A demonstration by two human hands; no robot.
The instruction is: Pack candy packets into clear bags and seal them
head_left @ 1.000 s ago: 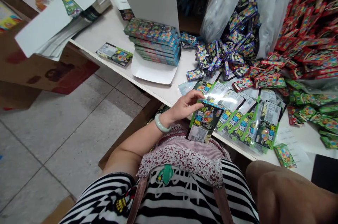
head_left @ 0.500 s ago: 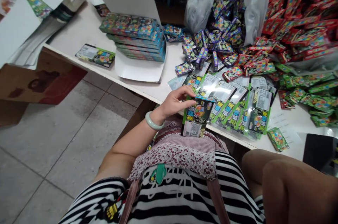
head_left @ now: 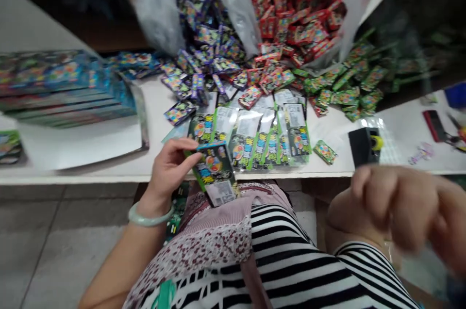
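My left hand (head_left: 174, 168) pinches a flat black-and-green printed packet (head_left: 214, 170) by its upper left corner, in front of my apron. A blue strip runs along the packet's top edge, and a white barcode panel shows near its bottom. Behind it, on the table edge, lie several overlapping packets of the same print (head_left: 255, 139). My right hand (head_left: 404, 207) is raised close to the camera at the right, blurred, with its fingers curled in. Whatever is in it, if anything, I cannot make out. Beyond it stands a black tape dispenser (head_left: 365, 148).
Small purple boxes (head_left: 196, 83), red boxes (head_left: 276, 27) and green boxes (head_left: 349, 83) spill from plastic bags at the back. A stack of blue-edged printed boxes (head_left: 69, 88) sits in a white carton (head_left: 83, 146) at left. One small green box (head_left: 325, 152) lies near the front edge.
The view has swung to the right. My right hand has come into view, raised. My left hand still holds the packet, now tilted a little differently.
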